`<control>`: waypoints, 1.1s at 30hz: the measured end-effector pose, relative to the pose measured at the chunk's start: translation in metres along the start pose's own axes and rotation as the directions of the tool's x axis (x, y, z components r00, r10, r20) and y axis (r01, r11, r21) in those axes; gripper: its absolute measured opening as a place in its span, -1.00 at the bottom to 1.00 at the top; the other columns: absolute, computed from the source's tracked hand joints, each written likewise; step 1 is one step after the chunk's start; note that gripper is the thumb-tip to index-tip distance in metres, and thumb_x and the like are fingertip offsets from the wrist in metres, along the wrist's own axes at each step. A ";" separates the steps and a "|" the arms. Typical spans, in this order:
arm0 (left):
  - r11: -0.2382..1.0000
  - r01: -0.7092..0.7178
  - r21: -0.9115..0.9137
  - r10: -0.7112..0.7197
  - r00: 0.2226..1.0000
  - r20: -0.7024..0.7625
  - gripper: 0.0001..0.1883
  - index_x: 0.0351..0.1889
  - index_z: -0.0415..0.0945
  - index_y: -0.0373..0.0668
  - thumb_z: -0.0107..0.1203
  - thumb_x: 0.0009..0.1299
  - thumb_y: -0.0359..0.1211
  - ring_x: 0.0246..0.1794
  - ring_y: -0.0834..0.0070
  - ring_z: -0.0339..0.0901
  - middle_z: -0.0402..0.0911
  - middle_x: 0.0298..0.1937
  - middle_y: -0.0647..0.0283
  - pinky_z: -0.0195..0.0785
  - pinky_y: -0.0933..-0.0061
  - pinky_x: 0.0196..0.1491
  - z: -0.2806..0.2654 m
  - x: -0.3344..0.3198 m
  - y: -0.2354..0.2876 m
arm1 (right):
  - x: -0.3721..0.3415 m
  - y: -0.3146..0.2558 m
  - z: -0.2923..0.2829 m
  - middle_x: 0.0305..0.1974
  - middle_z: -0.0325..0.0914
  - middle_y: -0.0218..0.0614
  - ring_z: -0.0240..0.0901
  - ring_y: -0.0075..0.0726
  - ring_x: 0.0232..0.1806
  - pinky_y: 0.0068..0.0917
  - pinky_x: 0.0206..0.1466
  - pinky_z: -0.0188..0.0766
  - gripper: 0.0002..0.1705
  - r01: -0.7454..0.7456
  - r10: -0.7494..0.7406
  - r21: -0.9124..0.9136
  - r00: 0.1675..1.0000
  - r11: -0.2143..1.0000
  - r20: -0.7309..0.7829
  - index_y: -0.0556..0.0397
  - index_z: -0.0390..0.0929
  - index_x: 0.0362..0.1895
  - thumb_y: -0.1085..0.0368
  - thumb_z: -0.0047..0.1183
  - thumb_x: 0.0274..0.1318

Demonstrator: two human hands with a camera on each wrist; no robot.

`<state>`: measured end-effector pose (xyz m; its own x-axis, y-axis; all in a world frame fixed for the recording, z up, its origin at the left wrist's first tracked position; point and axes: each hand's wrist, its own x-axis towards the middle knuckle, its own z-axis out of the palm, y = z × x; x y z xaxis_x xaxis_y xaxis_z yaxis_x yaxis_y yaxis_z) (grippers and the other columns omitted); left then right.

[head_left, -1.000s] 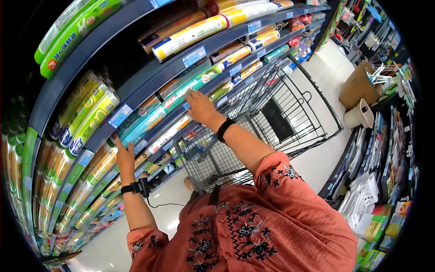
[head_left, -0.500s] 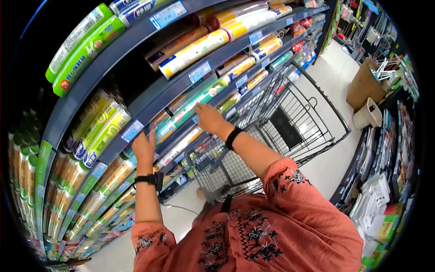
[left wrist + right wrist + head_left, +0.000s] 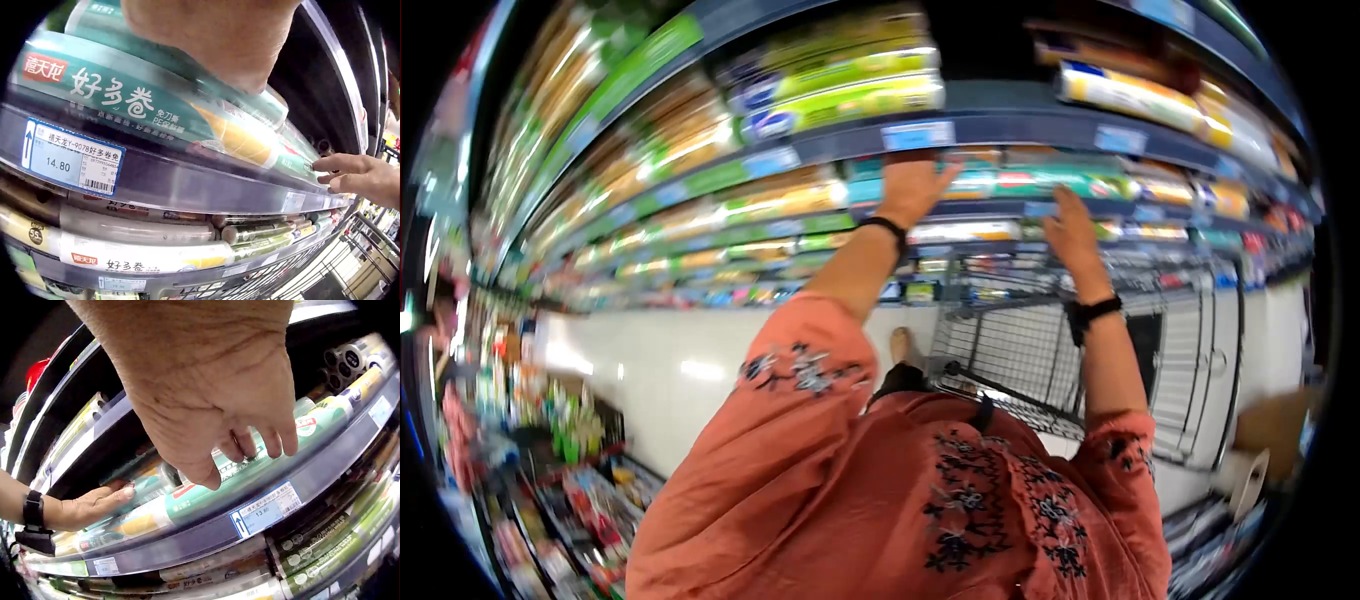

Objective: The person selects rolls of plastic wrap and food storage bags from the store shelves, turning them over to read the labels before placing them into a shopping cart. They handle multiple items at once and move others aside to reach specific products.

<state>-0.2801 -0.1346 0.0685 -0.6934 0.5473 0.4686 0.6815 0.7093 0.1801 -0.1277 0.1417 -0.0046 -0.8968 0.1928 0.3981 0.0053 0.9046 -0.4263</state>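
Note:
My left hand [image 3: 915,188] reaches in under a shelf edge over teal rolls of cling film. In the left wrist view its heel covers the back of a teal cling film roll [image 3: 125,94], and its fingers are out of sight there. The right wrist view shows the fingers of that hand stretched along the rolls. Farther right, my right hand [image 3: 212,394] hangs over a green cling film roll [image 3: 250,472], fingertips right at its printed face and nothing gripped. Both rolls lie lengthwise on the same shelf.
A wire shopping cart [image 3: 1020,350] stands close in front of the lower shelves, under my right arm. Yellow-green rolls [image 3: 850,95] fill the shelf above, and a white and yellow roll [image 3: 1130,95] lies farther right. Price tags [image 3: 72,156] line the shelf edges.
The head view has swung left and blurred, so shelves and cart appear farther right. Both hands stay at the row of teal and green rolls.

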 end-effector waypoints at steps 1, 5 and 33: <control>0.999 0.036 0.005 -0.037 0.996 0.079 -0.36 -0.02 0.58 -0.24 0.02 0.38 0.20 -0.02 -0.04 0.56 0.62 -0.05 -0.09 0.39 -0.02 0.01 -0.005 0.001 0.001 | 0.001 -0.007 -0.012 0.34 0.33 0.07 0.21 0.13 0.40 -0.13 0.46 0.17 -0.33 -0.019 0.019 0.005 0.999 1.000 0.042 0.21 0.34 0.32 0.29 0.16 0.11; 0.998 0.012 0.059 -0.017 0.996 0.086 -0.33 0.06 0.55 -0.28 0.07 0.36 0.18 0.06 0.04 0.53 0.60 0.03 -0.08 0.33 0.05 0.13 -0.009 -0.001 0.001 | 0.000 -0.010 -0.019 0.38 0.28 0.02 0.20 0.17 0.40 -0.12 0.42 0.23 -0.36 -0.077 0.074 0.026 0.992 0.997 0.101 0.14 0.33 0.35 0.29 0.12 0.19; 0.978 -0.018 0.210 0.000 0.996 0.085 -0.26 0.13 0.48 -0.25 0.08 0.34 0.25 0.12 -0.08 0.48 0.54 0.13 -0.12 0.33 -0.01 0.12 -0.005 0.004 0.009 | -0.001 -0.010 -0.020 0.31 0.35 0.08 0.25 0.17 0.36 -0.10 0.42 0.22 -0.43 -0.037 0.039 0.117 0.999 0.992 -0.015 0.17 0.42 0.22 0.28 0.16 0.10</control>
<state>-0.2752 -0.1284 0.0762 -0.7107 0.5831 0.3936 0.6295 0.7768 -0.0141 -0.1183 0.1405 0.0158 -0.8891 0.2341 0.3933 -0.0129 0.8462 -0.5327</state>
